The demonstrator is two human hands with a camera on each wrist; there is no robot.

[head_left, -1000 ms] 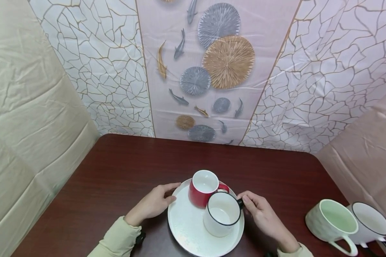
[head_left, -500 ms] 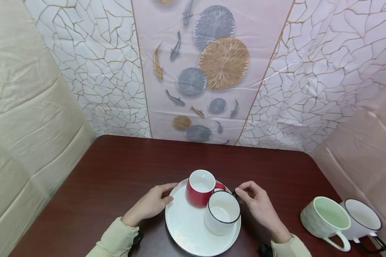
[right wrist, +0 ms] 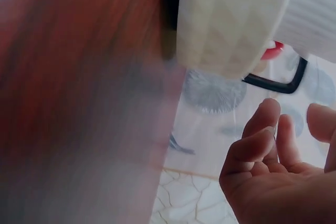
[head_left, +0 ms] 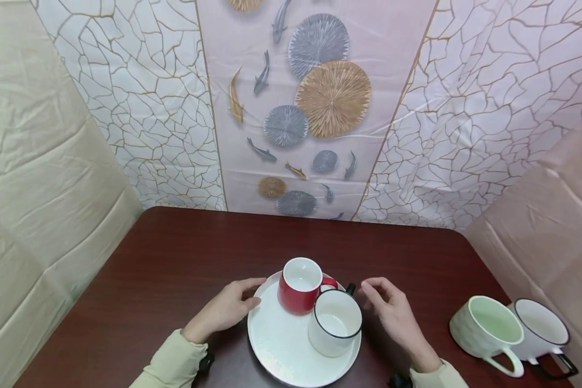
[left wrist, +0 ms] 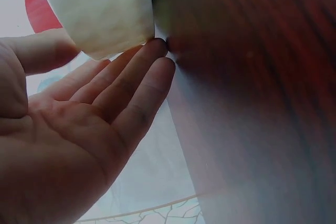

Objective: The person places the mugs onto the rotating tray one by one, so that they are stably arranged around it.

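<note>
On the table stands a round white tray (head_left: 277,353) with a raised side. A red mug (head_left: 298,296) with a white inside stands on it, upright. In front of that, touching or nearly so, is a white mug (head_left: 331,340) with a black rim and a black handle (right wrist: 281,85). My left hand (head_left: 228,312) rests at the tray's left edge, thumb and fairly straight fingers (left wrist: 142,85) touching its side. Just right of the black handle is my right hand (head_left: 392,312), apart from it, fingers loosely bent around nothing.
At the right of the dark wooden table (head_left: 199,242) stand a pale green mug (head_left: 480,331) and another white mug (head_left: 545,328) with a black rim, close together. A patterned cloth (head_left: 291,161) hangs behind the table, and quilted padding covers both sides.
My right hand has let go of the white mug's black handle and moved slightly right. That handle has swung towards the back. My left hand stays at the tray's edge.
</note>
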